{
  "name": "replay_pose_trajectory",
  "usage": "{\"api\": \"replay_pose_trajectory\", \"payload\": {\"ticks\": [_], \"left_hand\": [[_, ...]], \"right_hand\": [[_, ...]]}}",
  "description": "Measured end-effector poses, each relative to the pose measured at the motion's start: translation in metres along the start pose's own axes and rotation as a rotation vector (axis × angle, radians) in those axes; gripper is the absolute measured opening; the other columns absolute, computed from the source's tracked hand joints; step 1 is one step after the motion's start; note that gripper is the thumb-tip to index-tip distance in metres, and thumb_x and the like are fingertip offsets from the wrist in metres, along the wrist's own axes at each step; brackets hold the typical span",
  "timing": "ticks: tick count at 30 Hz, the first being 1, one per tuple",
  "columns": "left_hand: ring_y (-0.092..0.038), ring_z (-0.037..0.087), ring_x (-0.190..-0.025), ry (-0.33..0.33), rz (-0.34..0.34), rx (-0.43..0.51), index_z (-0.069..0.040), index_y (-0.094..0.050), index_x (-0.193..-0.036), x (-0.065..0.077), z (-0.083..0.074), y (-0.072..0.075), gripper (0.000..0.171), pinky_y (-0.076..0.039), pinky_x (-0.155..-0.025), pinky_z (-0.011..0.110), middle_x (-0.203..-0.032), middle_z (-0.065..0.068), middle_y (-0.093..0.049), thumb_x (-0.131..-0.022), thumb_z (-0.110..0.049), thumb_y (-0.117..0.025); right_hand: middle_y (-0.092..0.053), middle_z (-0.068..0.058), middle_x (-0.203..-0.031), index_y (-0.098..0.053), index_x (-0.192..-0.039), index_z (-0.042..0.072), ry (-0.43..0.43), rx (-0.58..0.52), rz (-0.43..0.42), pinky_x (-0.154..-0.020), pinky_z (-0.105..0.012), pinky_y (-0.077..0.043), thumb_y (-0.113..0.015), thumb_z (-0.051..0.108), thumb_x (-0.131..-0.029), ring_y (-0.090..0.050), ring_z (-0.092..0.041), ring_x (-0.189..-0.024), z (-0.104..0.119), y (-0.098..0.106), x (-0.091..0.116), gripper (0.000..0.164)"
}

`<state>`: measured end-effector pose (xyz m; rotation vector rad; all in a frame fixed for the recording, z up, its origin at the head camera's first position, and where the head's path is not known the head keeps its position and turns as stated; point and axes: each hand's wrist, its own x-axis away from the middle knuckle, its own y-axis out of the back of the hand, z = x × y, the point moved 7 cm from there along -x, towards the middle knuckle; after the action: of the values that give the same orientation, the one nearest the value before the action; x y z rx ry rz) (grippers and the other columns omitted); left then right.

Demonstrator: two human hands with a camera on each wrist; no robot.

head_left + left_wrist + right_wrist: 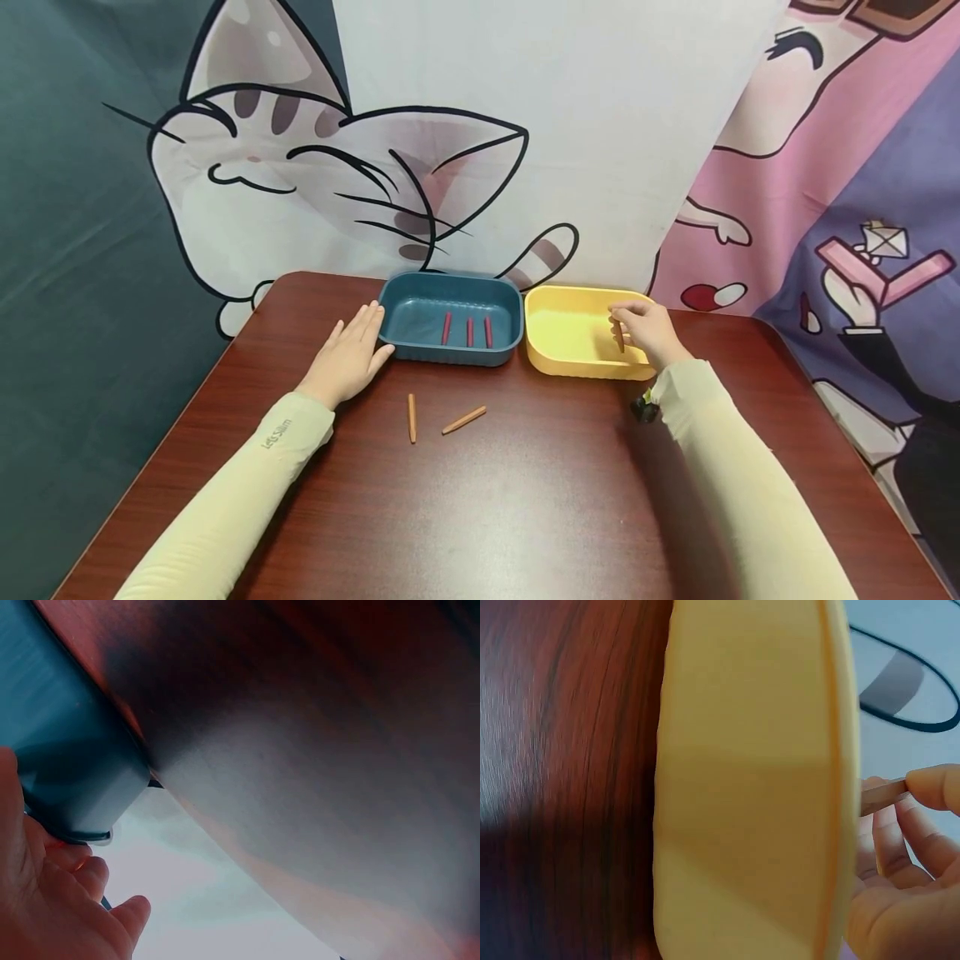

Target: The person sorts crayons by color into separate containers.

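Over the right part of the yellow bin [570,367], my right hand [647,332] pinches a short brown stick [618,335] between thumb and fingers. The stick points down toward the bin's floor. In the right wrist view the bin wall [750,780] hides its lower end. My left hand [343,354] lies with straight fingers against the left end of the blue bin [457,354]. Inside the blue bin lie three dark pink sticks, among them a left one [446,328] and a right one [488,332]. Two light brown sticks, one upright in view [412,418] and one slanted [464,420], lie on the table.
Both bins stand side by side near the back edge of the brown table [525,508]. Behind them hangs a cloth [600,125] printed with a cartoon cat. A small dark object [645,408] shows beneath my right wrist.
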<state>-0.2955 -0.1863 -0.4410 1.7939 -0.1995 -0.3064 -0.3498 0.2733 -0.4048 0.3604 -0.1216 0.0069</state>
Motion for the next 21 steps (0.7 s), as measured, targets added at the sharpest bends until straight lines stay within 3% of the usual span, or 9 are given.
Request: {"api": "replay_pose_trajectory", "payload": {"ticks": [4,9,11,16,21], "left_hand": [[-0.012,0.033,-0.155,-0.001,-0.002,-0.003,0.002,-0.017,-0.161,0.000,0.001,0.001,0.073,-0.014,-0.122,0.059,-0.168,0.018,-0.015,-0.108,-0.041,-0.044],[-0.012,0.033,-0.155,-0.006,-0.003,0.004,0.002,-0.016,-0.161,0.000,0.000,0.001,0.073,-0.013,-0.122,0.059,-0.168,0.017,-0.015,-0.108,-0.040,-0.044],[-0.012,0.033,-0.155,-0.005,-0.002,0.006,0.002,-0.016,-0.161,0.001,-0.001,0.001,0.073,-0.013,-0.122,0.059,-0.168,0.017,-0.014,-0.108,-0.041,-0.044],[-0.011,0.033,-0.156,-0.001,0.004,0.006,0.001,-0.015,-0.161,0.000,-0.001,0.000,0.073,-0.013,-0.122,0.059,-0.168,0.017,-0.014,-0.108,-0.041,-0.044],[-0.011,0.032,-0.156,0.000,0.002,0.007,0.001,-0.015,-0.161,0.000,-0.001,0.001,0.073,-0.013,-0.122,0.059,-0.168,0.016,-0.014,-0.108,-0.041,-0.044]], "right_hand": [[-0.063,-0.021,-0.111,-0.059,-0.130,-0.012,0.015,0.212,-0.037,-0.078,-0.026,-0.056,-0.051,0.016,-0.104,-0.063,-0.014,-0.084,-0.004,0.002,-0.007,0.039],[-0.067,-0.018,-0.086,-0.068,-0.110,-0.009,0.048,0.506,-0.093,-0.078,-0.034,-0.049,-0.051,0.014,-0.099,-0.061,-0.029,-0.085,-0.007,0.005,-0.013,0.031],[-0.067,-0.021,-0.084,-0.069,-0.106,-0.010,0.067,0.573,-0.097,-0.079,-0.039,-0.049,-0.050,0.011,-0.097,-0.061,-0.035,-0.086,-0.010,0.004,-0.017,0.029],[-0.069,-0.026,-0.102,-0.071,-0.104,-0.011,0.103,0.730,-0.129,-0.084,-0.047,-0.052,-0.049,0.007,-0.092,-0.061,-0.037,-0.091,-0.017,0.005,-0.024,0.030],[-0.070,-0.024,-0.095,-0.071,-0.093,-0.009,0.112,0.805,-0.144,-0.080,-0.049,-0.052,-0.052,0.007,-0.088,-0.062,-0.036,-0.084,-0.022,0.007,-0.029,0.025]]}}
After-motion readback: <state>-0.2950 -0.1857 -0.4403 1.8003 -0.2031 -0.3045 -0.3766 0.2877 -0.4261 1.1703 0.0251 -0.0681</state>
